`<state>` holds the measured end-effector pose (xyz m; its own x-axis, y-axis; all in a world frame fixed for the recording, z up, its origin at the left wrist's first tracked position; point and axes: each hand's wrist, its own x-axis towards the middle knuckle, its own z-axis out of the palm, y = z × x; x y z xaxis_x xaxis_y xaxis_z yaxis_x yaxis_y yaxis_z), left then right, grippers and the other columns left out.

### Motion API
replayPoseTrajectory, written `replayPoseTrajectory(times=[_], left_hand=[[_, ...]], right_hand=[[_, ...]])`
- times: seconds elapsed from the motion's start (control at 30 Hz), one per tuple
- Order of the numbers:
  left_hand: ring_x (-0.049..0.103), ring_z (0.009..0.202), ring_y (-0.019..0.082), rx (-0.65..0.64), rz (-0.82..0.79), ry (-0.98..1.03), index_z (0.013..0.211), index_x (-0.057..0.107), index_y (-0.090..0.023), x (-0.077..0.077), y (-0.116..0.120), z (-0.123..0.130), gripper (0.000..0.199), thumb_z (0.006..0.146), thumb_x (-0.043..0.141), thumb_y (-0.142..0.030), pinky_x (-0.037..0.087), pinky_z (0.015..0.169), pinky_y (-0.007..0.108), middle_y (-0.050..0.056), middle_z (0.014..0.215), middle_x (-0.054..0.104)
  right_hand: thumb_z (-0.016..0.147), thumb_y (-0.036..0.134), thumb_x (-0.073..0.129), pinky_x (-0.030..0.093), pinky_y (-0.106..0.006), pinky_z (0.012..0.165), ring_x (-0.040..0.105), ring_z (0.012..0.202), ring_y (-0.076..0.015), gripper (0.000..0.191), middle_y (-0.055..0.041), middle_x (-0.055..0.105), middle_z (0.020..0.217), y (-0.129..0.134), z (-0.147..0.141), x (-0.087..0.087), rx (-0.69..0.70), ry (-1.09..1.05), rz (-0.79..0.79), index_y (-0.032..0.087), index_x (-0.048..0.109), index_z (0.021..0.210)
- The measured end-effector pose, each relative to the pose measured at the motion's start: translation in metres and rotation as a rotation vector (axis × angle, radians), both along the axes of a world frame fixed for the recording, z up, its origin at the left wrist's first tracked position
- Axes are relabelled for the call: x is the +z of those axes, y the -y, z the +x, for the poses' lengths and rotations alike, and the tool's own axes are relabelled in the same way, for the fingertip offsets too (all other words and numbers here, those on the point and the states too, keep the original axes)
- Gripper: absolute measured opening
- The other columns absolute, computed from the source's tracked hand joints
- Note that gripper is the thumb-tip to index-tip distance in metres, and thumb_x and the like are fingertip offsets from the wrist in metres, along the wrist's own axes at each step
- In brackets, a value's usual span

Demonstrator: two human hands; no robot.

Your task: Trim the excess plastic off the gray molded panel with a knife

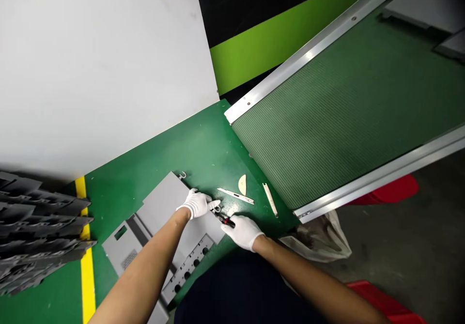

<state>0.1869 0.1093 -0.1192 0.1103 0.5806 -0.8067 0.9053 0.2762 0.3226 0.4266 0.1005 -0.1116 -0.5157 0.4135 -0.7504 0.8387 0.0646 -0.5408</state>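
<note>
A grey moulded plastic panel [166,203] lies on the green tabletop, with round holes along its near edge. My left hand [198,204], in a white glove, is closed at the panel's right edge, its fingertips beside a small curled grey piece [217,208]. In my gloved right hand [245,232] is a pair of cutting pliers [227,222] with black and red handles. Their jaws meet the panel's edge close to my left fingertips; whether they are closed is too small to tell. Another curled piece [182,174] sticks out at the panel's far corner.
Beyond my hands lie a craft knife [236,196], a cream half-round piece [242,184] and a second slim pale tool [270,200]. Stacked grey panels [36,232] stand at left, past a yellow stripe [87,280]. A green conveyor belt [327,111] adjoins the table, above a plastic bag [319,241].
</note>
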Motion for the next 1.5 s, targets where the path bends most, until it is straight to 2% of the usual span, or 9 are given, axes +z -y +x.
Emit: replayPoseTrajectory(times=[0.23,0.4,0.63,0.9,1.03,1.13,1.3,1.4,1.5], left_hand=[[0.056,0.082,0.015,0.022,-0.002,0.027,0.078,0.069,-0.021,-0.005,-0.002,-0.002,0.070,0.094,0.027,-0.074,0.018,0.113,0.044,0.003,0.075,0.067],[0.050,0.071,0.013,-0.011,0.000,0.038,0.077,0.068,-0.019,-0.005,-0.001,-0.001,0.072,0.095,0.025,-0.073,0.027,0.099,0.039,0.004,0.075,0.067],[0.052,0.075,0.012,0.007,-0.070,0.106,0.088,0.074,-0.021,-0.006,0.000,-0.002,0.068,0.096,0.026,-0.069,0.025,0.101,0.038,0.005,0.083,0.070],[0.045,0.066,0.011,-0.045,-0.118,0.089,0.079,0.066,-0.018,-0.006,-0.006,0.001,0.071,0.091,0.028,-0.076,0.025,0.093,0.038,0.004,0.075,0.067],[0.044,0.065,0.011,-0.046,-0.087,0.084,0.076,0.063,-0.017,-0.004,-0.006,0.001,0.071,0.091,0.026,-0.077,0.026,0.089,0.035,0.003,0.072,0.064],[0.043,0.065,0.010,-0.047,-0.077,0.082,0.077,0.062,-0.017,-0.006,-0.003,0.000,0.071,0.091,0.026,-0.076,0.025,0.090,0.036,0.003,0.072,0.064],[0.052,0.074,0.014,-0.012,-0.101,0.108,0.080,0.068,-0.020,-0.009,-0.002,0.001,0.065,0.092,0.030,-0.072,0.025,0.099,0.040,0.004,0.079,0.068],[0.058,0.082,0.019,-0.020,-0.119,0.031,0.082,0.068,-0.020,-0.004,-0.008,0.008,0.060,0.091,0.036,-0.071,0.029,0.101,0.045,0.004,0.085,0.070],[0.062,0.093,0.027,-0.049,-0.214,-0.055,0.083,0.069,-0.021,0.000,-0.016,0.017,0.057,0.086,0.043,-0.072,0.034,0.100,0.052,0.006,0.096,0.071]], right_hand=[[0.092,0.069,0.038,0.043,-0.040,0.084,0.065,0.101,-0.0319,0.060,-0.0146,0.067,0.105,-0.007,-0.013,0.003,0.062,0.046,0.026,0.017,0.067,0.101],[0.093,0.071,0.034,0.046,-0.046,0.084,0.066,0.099,-0.0368,0.064,-0.0186,0.067,0.101,-0.011,-0.022,0.002,0.141,0.070,0.030,0.016,0.066,0.102],[0.093,0.075,0.028,0.050,-0.050,0.086,0.066,0.100,-0.0370,0.072,-0.0176,0.068,0.104,-0.009,-0.028,0.007,0.138,0.115,0.043,0.015,0.065,0.104],[0.098,0.067,0.026,0.051,-0.052,0.085,0.067,0.098,-0.0399,0.072,-0.0207,0.068,0.099,-0.014,-0.030,0.010,0.274,0.121,0.055,0.009,0.066,0.110],[0.099,0.067,0.025,0.052,-0.051,0.082,0.067,0.095,-0.0379,0.071,-0.0192,0.067,0.100,-0.007,-0.031,0.011,0.258,0.147,0.128,0.009,0.066,0.105],[0.099,0.068,0.025,0.053,-0.051,0.083,0.067,0.095,-0.0375,0.071,-0.0185,0.067,0.101,-0.005,-0.031,0.012,0.235,0.151,0.133,0.010,0.066,0.105],[0.099,0.066,0.027,0.053,-0.054,0.083,0.068,0.095,-0.0393,0.069,-0.0187,0.068,0.099,-0.011,-0.033,0.013,0.248,0.138,0.099,0.010,0.067,0.106],[0.099,0.064,0.028,0.054,-0.055,0.080,0.068,0.092,-0.0400,0.067,-0.0185,0.068,0.094,-0.008,-0.034,0.015,0.268,0.146,0.111,0.010,0.068,0.104],[0.101,0.060,0.029,0.055,-0.055,0.076,0.068,0.088,-0.0401,0.064,-0.0189,0.068,0.090,0.001,-0.033,0.014,0.291,0.158,0.146,0.008,0.068,0.103]])
